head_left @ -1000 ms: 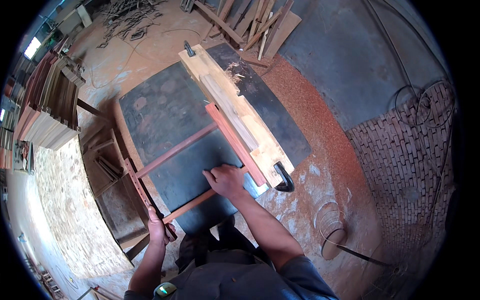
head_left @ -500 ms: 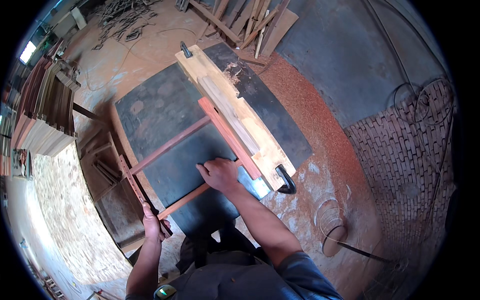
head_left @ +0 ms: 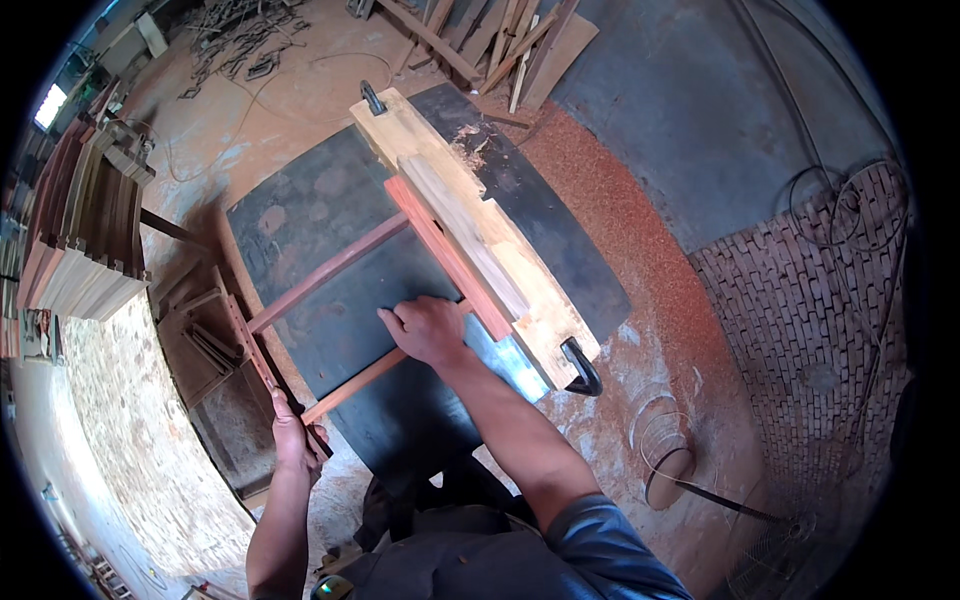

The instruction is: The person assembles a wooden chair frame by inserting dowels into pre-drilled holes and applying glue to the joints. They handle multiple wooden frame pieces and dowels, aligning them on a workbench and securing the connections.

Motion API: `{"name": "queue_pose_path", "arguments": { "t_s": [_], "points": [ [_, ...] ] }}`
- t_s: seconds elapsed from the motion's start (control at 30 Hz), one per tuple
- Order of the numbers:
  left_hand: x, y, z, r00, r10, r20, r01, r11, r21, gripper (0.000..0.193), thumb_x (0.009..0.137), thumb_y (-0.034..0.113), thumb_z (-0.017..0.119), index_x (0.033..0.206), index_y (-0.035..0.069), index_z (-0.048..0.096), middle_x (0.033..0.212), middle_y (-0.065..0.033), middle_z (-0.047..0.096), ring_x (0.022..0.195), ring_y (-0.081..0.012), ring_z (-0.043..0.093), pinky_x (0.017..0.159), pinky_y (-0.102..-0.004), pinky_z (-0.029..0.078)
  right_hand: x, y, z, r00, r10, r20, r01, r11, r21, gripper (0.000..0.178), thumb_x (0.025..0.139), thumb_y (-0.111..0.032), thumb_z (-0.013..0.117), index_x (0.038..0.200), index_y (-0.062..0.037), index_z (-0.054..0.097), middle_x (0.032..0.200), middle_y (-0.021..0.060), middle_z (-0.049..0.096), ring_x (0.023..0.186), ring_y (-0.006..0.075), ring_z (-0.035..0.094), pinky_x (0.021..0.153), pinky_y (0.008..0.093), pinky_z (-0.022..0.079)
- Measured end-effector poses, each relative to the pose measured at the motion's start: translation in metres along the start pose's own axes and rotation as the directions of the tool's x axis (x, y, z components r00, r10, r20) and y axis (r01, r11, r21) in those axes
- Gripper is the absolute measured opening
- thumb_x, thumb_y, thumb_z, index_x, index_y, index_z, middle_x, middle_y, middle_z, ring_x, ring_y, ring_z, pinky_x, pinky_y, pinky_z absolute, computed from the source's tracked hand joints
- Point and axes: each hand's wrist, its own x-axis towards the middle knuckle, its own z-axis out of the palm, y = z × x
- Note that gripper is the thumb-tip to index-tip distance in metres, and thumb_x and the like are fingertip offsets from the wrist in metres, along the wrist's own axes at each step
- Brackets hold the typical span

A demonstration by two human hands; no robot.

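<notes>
Reddish wooden frame (head_left: 334, 269) juts past a dark tabletop (head_left: 310, 195) above dusty floor (head_left: 600, 205).

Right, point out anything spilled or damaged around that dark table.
Loose wood shavings litter the dark tabletop beyond the clamped pale board, whose far edge has a notch breaking its line. Reddish sawdust is strewn across the floor alongside.

The right hand (head_left: 428, 328) hides a stretch of the near wooden rail (head_left: 355, 386); the left hand (head_left: 289, 432) covers part of the left end piece (head_left: 252, 346). The top edge crops the leaning planks (head_left: 560, 58); lower-right wire mesh (head_left: 768, 560) fades into shadow.
</notes>
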Motion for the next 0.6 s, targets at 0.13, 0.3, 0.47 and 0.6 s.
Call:
{"name": "queue_pose_path", "arguments": {
  "t_s": [0.13, 0.3, 0.47, 0.6],
  "points": [
    [0.012, 0.011, 0.002, 1.0, 0.003, -0.005, -0.003, 1.0, 0.005, 0.074, 0.081, 0.081, 0.047, 0.089, 0.008, 0.049, 0.06, -0.0054, 0.049, 0.041, -0.0174, 0.05, 0.038, -0.0322, 0.045, 0.012, 0.0, 0.008, 0.998, 0.04, 0.052, -0.038, 0.999, -0.037, 0.039, 0.081, -0.032, 0.071, 0.052, -0.01, 0.056, 0.052, 0.0104, 0.057, 0.052, 0.0302, 0.059, 0.051, 0.045, 0.049],
    [0.023, 0.024, 0.003, 1.0, 0.024, 0.004, -0.024, 0.999, 0.041, 0.074, 0.081, 0.081, 0.047, 0.089, 0.008, 0.049, 0.06, -0.0051, 0.049, 0.041, -0.0171, 0.051, 0.038, -0.0326, 0.045, 0.026, 0.0, 0.016, 0.998, 0.036, 0.042, -0.035, 0.999, -0.03, 0.039, 0.082, -0.032, 0.07, 0.053, -0.0098, 0.057, 0.052, 0.0105, 0.057, 0.052, 0.0307, 0.059, 0.051, 0.0454, 0.049],
    [0.028, 0.038, 0.008, 1.0, 0.009, -0.005, -0.009, 1.0, 0.019, 0.073, 0.08, 0.082, 0.048, 0.088, 0.009, 0.05, 0.058, -0.0043, 0.048, 0.041, -0.0168, 0.05, 0.037, -0.0314, 0.044, 0.038, 0.0, 0.023, 0.997, 0.041, 0.067, -0.04, 0.999, -0.013, 0.039, 0.083, -0.034, 0.068, 0.055, -0.0096, 0.059, 0.054, 0.0112, 0.058, 0.053, 0.0316, 0.06, 0.053, 0.0465, 0.049],
    [0.043, 0.045, 0.008, 0.999, 0.025, -0.031, -0.024, 0.999, 0.032, 0.067, 0.084, 0.079, 0.046, 0.083, 0.012, 0.053, 0.056, -0.002, 0.048, 0.039, -0.0165, 0.049, 0.036, -0.0306, 0.044, 0.049, 0.002, 0.032, 0.994, 0.059, 0.09, -0.059, 0.998, -0.009, 0.039, 0.084, -0.035, 0.067, 0.055, -0.0092, 0.059, 0.055, 0.0117, 0.059, 0.055, 0.0328, 0.06, 0.054, 0.0474, 0.049]
  ]
}}
